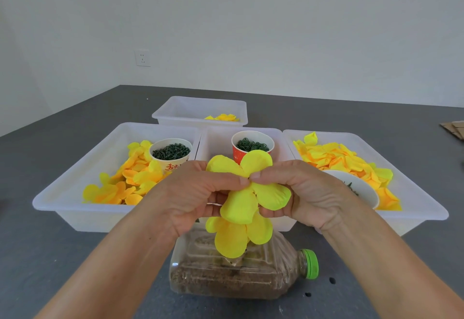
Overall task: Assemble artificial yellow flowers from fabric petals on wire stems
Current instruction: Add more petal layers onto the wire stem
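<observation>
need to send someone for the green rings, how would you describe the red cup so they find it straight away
Start at the row of three white trays on the grey table and take the middle tray. The red cup stands at its back, just beyond the yellow flower. It is the only red one; the cup in the left tray is white with red print.

Your dark grey table [62, 256] carries four white trays [75, 208] across mid-frame, a plastic bottle [226, 281] lying on its side at lower centre, and cardboard [454, 129] at the right edge.
</observation>
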